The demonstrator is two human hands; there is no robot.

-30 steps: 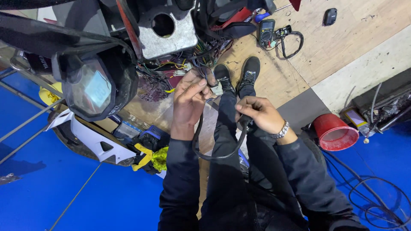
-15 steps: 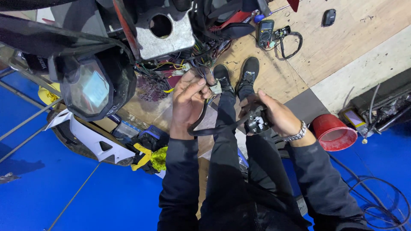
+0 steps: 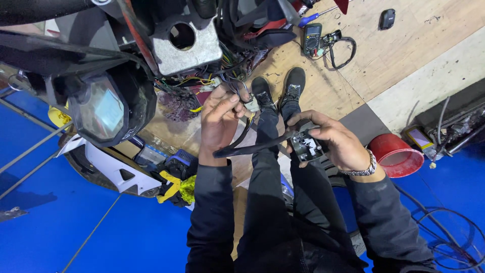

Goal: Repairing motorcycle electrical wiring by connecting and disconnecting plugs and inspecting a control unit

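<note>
- Two hands work: left hand [image 3: 218,121] fingers pinch a small grey plastic plug [image 3: 251,104].
- Right hand [image 3: 337,144] fingers wrap a black boxy switch part [image 3: 305,145] with a black cable [image 3: 252,148].

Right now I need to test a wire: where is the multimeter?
In the head view the multimeter lies on the wooden floor at upper centre-right, beyond the person's shoes, beside its coiled black leads.

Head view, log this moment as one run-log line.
left hand: pinches small pale plug | right hand: holds black switch box | black cable: runs between both hands
</note>
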